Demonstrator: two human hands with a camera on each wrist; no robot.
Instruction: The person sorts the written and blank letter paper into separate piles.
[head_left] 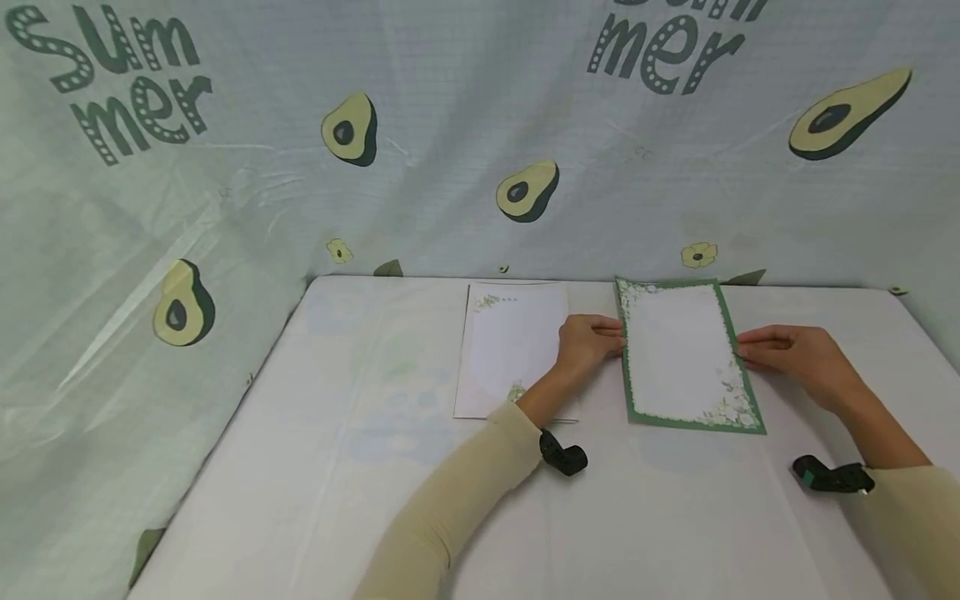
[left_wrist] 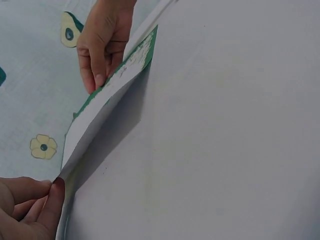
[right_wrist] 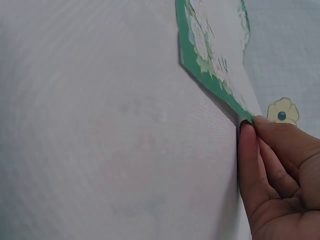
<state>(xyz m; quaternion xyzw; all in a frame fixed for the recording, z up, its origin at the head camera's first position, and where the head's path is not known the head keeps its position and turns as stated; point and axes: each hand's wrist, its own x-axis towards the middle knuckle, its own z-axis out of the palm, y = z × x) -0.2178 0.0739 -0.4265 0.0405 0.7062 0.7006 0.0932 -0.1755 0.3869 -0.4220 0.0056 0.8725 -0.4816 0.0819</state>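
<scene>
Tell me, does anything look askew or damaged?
Slightly: the green-bordered floral sheet looks askew, its lower edge sloping down rightward, while fingers hold it tilted above the white table. No spills or tears show.

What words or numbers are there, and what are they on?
"summer": on the hanging cloth, upper left, split over two lines.
"mer": same cloth, upper right; the line above is cut off.
Tiny marks near the top of the left paper: too small to read.
No numbers I can read.

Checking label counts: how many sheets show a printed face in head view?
2: the green-bordered sheet, pinched by the left hand and right hand, and the white sheet on the table to its left. More may be hidden beneath.
</scene>
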